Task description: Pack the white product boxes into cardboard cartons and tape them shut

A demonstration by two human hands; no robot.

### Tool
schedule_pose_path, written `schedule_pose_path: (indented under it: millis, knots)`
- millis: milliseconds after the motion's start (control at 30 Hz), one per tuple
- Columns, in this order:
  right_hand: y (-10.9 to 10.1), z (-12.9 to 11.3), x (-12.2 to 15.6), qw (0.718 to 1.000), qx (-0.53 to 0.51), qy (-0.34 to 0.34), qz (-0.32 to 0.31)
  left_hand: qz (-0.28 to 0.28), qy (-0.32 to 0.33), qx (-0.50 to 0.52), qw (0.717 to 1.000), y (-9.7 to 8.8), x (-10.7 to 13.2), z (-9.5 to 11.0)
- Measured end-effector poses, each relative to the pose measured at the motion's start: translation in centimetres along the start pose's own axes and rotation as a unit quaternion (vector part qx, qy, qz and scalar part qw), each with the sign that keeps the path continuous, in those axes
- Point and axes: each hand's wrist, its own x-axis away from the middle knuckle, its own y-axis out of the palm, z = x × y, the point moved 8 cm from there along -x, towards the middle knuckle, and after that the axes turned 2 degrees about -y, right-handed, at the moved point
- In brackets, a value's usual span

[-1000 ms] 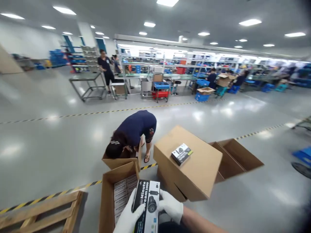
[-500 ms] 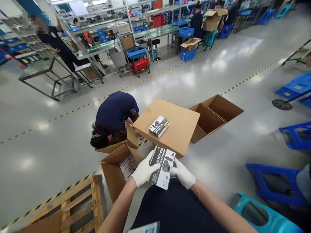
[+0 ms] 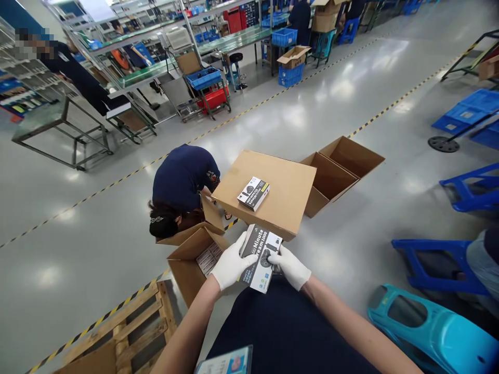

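Between my two gloved hands is a black and white product box (image 3: pixel 260 255), printed with "Minute Stream 1000" and a picture of a fan-like device. My left hand (image 3: pixel 233 261) grips its left side, the thumb lying across the front. On the right edge my right hand (image 3: pixel 291 266) is closed, thumb over the printed face. Just beyond, a similar product box (image 3: pixel 253 193) lies flat on a large closed carton (image 3: pixel 280 179). Below and left, an open carton (image 3: pixel 185 270) holds several white packs with printed labels.
A person in dark blue (image 3: pixel 183 176) crouches over another open carton (image 3: pixel 212 214) at the left. Two open cartons (image 3: pixel 343 174) stand behind the large carton. A wooden pallet (image 3: pixel 128 332) lies lower left; blue stools (image 3: pixel 432 265) and a teal stool (image 3: pixel 424 327) are at right.
The view has shifted a little, so the background sits higher and further left. Both hands still hold the product box, and my right thumb has slid slightly inward over its face.
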Motion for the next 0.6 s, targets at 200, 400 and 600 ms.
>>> schedule_pose_path:
  millis: [200,400,600]
  knots:
    - [2.3,-2.6,1.7,0.994,-0.02,-0.064,-0.082,-0.1,0.025,0.106,0.989,-0.7,-0.6,0.7]
    - [0.8,-3.6,3.0,0.993,-0.024,-0.069,-0.094,-0.211,0.013,0.192,0.958,-0.2,-1.3,0.2]
    - [0.0,-5.8,4.0,0.963,0.134,-0.108,-0.206,-0.347,0.006,0.191,0.918,2.2,-2.4,0.8]
